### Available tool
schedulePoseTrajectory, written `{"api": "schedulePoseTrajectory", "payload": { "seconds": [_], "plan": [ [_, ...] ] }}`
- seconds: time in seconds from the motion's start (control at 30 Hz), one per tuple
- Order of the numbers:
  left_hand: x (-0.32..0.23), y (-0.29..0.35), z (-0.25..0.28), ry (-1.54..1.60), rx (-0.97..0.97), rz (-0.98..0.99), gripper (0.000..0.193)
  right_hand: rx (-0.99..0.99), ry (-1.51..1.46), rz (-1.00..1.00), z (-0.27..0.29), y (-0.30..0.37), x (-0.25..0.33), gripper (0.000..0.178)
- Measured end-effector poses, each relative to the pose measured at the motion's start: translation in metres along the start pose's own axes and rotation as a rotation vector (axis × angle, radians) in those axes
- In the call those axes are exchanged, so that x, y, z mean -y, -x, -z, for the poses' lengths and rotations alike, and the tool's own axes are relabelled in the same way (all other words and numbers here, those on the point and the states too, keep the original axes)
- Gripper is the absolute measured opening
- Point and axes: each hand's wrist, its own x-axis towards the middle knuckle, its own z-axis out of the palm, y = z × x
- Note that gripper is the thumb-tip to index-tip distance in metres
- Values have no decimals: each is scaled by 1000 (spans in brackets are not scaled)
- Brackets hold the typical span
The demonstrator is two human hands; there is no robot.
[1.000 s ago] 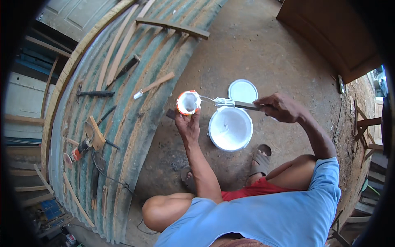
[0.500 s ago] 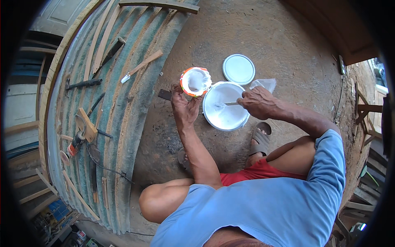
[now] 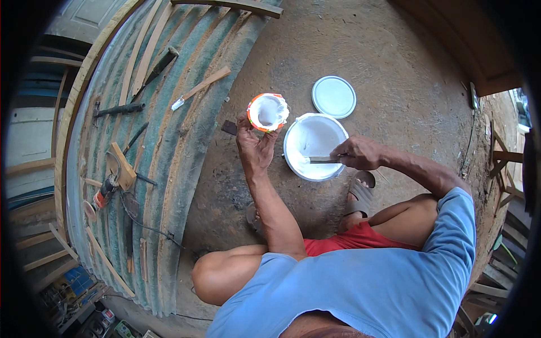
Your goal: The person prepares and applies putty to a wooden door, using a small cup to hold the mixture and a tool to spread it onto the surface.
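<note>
My left hand is closed around a small tub with an orange rim, white paste coating its inside. The tub is tilted so that its mouth shows. In my right hand is a flat-bladed scraper, its handle hidden by my fingers. The blade reaches into a white bucket on the ground, down at its near part. White paste lines the bucket's inside. Just beyond the bucket lies a round white lid.
Left of me, a corrugated sheet carries a paste-tipped wooden stick, a hammer, an angle grinder and wood strips. A small dark plate lies by the tub. My sandalled foot is near the bucket.
My right hand has brought the scraper nearer to me inside the bucket. A clear plastic piece beside that hand no longer shows. The left hand still holds the tub.
</note>
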Motion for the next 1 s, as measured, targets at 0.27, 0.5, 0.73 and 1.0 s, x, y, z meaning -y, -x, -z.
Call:
{"api": "schedulePoseTrajectory", "payload": {
  "seconds": [0.27,0.5,0.73,1.0],
  "plan": [
    [-6,0,11,46,-32,91,52,-89,-81,-4,39,24,9,32],
    [0,6,9,-49,63,212,59,-167,57,46,96,72,51,34],
    [-13,7,-12,-43,221,299,58,-183,40,13,121,94,86,32],
    [-13,8,-17,-147,307,385,73,-383,412,89,97,70,95,33]
  ]
}}
